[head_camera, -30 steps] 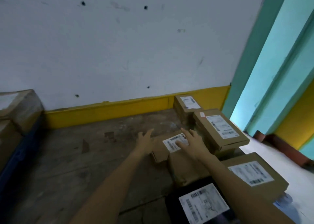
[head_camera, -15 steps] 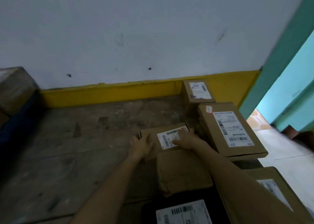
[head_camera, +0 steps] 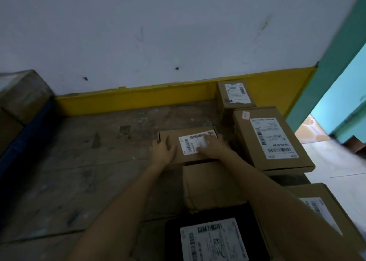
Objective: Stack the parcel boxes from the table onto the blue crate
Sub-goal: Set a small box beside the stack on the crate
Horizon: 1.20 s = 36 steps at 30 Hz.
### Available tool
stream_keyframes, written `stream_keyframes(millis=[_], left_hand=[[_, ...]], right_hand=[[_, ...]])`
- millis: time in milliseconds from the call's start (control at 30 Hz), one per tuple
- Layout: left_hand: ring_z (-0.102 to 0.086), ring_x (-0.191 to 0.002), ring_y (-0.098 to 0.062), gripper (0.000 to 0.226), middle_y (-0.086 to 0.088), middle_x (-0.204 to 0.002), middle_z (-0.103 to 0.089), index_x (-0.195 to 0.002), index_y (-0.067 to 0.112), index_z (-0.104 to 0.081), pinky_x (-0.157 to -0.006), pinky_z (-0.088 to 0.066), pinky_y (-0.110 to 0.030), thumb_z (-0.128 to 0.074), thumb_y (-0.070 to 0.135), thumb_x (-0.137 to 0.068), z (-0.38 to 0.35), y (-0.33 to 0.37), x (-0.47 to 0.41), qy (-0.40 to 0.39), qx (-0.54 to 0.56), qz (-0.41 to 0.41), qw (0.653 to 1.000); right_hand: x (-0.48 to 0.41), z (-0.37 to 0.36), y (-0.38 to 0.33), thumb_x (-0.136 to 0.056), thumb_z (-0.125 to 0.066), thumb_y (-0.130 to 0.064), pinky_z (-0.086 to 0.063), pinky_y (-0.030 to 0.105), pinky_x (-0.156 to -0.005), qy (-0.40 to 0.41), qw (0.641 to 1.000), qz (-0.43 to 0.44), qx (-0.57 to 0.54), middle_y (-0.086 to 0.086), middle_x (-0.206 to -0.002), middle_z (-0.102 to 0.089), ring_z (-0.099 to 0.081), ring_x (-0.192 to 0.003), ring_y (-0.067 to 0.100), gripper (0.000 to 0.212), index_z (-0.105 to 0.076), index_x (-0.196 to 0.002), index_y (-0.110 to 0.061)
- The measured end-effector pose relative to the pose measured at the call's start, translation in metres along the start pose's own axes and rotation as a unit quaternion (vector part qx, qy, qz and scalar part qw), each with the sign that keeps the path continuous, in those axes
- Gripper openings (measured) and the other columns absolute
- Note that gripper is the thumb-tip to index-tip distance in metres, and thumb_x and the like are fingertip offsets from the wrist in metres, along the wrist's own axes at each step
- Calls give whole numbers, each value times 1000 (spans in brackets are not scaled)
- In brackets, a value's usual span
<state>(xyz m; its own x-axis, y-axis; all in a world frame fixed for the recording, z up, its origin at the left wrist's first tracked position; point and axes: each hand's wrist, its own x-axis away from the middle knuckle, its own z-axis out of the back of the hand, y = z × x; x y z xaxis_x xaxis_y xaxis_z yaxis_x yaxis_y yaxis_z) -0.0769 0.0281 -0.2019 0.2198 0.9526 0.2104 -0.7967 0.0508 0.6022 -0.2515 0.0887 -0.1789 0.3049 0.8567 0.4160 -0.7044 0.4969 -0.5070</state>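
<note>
Worn wooden table (head_camera: 95, 173) against a white wall with a yellow band. Near the middle, a small parcel box (head_camera: 178, 135) lying flat, white label (head_camera: 191, 145) up, just behind a plain brown parcel (head_camera: 208, 183). Left hand (head_camera: 163, 151) curled over its left end; right hand (head_camera: 214, 147) flat on the label, fingers straight. Blue crate (head_camera: 25, 139) well apart at far left, cartons (head_camera: 25, 94) on top.

The left half of the wooden table (head_camera: 89, 171) lies open, a free lane across to the blue crate (head_camera: 25, 139) at far left, where cartons (head_camera: 23, 96) sit on top; right of the small labelled box (head_camera: 172, 136) two bigger boxes (head_camera: 247, 141) form a wall; a plain carton (head_camera: 208, 185) and black parcel (head_camera: 174, 241) block its near side.
</note>
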Motion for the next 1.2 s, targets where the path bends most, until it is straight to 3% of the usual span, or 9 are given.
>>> stream_keyframes(millis=[300,800,1200], left_hand=[[-27,-133,-39,59,-21,-147,-28,-146,16,-30,-110,-25,-41,-52,31,-93,46,-11,26,111,38,-22,993],[-22,-138,-33,60,-11,-152,-22,-146,19,-29,-113,-24,-43,-51,35,-92,218,-133,137,212,47,-69,974],[-26,-137,-34,57,-16,-149,-28,-145,19,-32,-110,-27,-43,-50,34,-92,355,-208,190,297,36,-97,949]], right_hand=[[31,-10,-43,-89,-54,-49,-16,50,-114,131,989,65,1,13,-157,1,-5,-142,41,69,-23,-148,-28],[169,-100,-210,-88,-56,-49,-16,46,-114,181,973,141,-41,13,-157,0,-8,-141,38,71,-25,-148,-28],[235,-149,-350,-88,-53,-53,-19,43,-113,242,949,198,-42,9,-158,-3,-14,-139,35,71,-23,-148,-30]])
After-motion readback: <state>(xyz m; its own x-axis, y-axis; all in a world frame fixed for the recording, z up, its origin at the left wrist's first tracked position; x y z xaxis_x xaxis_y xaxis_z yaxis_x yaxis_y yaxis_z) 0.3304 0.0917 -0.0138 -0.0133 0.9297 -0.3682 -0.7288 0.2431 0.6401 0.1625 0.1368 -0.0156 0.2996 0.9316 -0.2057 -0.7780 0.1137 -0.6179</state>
